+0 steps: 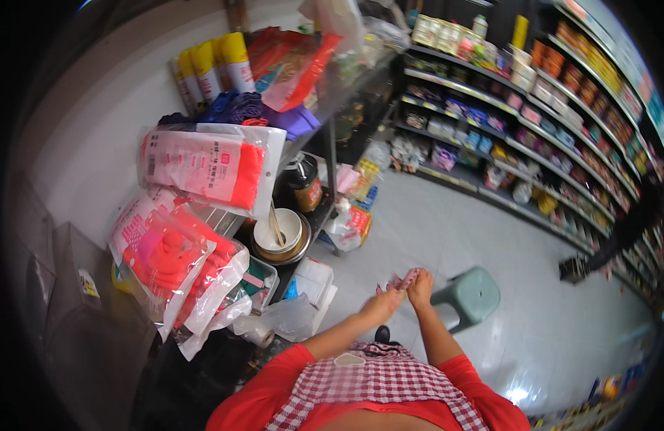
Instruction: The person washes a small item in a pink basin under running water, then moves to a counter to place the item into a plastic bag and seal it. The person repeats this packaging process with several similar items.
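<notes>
In front of my checked apron (375, 372), both hands meet over a small pink item (405, 280). It looks soft or bumpy, but blur hides what exactly it is. My left hand (382, 306) closes around its lower end, and the fingers of my right hand (420, 289) pinch the upper right end. Just right of my right hand and lower down, a green plastic stool (474, 296) stands on the grey tiled floor (418, 215).
Left of me a shelf holds packaged red gloves (170, 253), another red package (203, 167), yellow-capped spray cans (205, 70) and a white bowl with chopsticks (278, 229). Stocked store shelves (461, 86) curve along the far side. A dark figure's leg (617, 242) shows at right.
</notes>
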`<state>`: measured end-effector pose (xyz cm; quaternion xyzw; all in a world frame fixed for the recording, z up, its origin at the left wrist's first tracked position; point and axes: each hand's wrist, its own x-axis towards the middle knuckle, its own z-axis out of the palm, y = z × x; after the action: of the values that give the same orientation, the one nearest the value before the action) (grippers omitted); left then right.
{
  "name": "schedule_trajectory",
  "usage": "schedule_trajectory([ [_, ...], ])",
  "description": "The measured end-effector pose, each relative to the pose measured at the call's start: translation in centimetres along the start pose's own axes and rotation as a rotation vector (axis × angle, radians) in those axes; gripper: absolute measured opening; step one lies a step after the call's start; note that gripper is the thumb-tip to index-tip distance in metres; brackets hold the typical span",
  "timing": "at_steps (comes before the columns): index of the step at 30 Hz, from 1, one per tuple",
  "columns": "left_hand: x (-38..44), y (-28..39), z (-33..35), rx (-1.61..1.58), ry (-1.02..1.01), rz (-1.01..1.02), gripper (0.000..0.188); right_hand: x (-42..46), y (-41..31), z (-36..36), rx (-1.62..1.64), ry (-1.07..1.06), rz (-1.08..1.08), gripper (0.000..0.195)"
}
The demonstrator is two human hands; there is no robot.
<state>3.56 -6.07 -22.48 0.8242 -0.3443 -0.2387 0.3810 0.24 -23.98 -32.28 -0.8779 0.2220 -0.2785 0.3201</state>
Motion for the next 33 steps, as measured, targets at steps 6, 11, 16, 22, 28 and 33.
schedule_trajectory([
  [6, 3.3, 1.1, -3.9, 0.070, -0.125, -0.099, 0.021, 11.5, -8.8, -0.5, -0.094, -0.501, -0.974, 0.023],
  [11, 4.7, -4.8, -2.5, 0.614, 0.025, -0.161, 0.023, 7.6, -15.2, 2.7, 0.692, -1.338, 0.093, 0.033],
  [16, 4.2, -6.5, -4.6, 0.433, -0.353, -0.326, 0.021, 7.5, -17.0, 6.2, -0.163, -1.452, -1.060, 0.029],
  [22, 0.5, -5.8, -9.1, -0.008, -0.109, -0.276, 0.018, 3.0, -24.4, 2.6, 0.525, -0.643, -1.043, 0.021],
  [28, 1.2, -5.1, -10.7, 0.248, 0.042, -0.209, 0.016, 5.2, -23.7, 4.5, 0.489, -0.716, -0.967, 0.033],
  [33, 4.1, -3.7, -11.8, 0.496, 0.101, -0.124, 0.016, 11.5, -10.8, 14.7, 0.744, -1.130, -0.328, 0.023],
])
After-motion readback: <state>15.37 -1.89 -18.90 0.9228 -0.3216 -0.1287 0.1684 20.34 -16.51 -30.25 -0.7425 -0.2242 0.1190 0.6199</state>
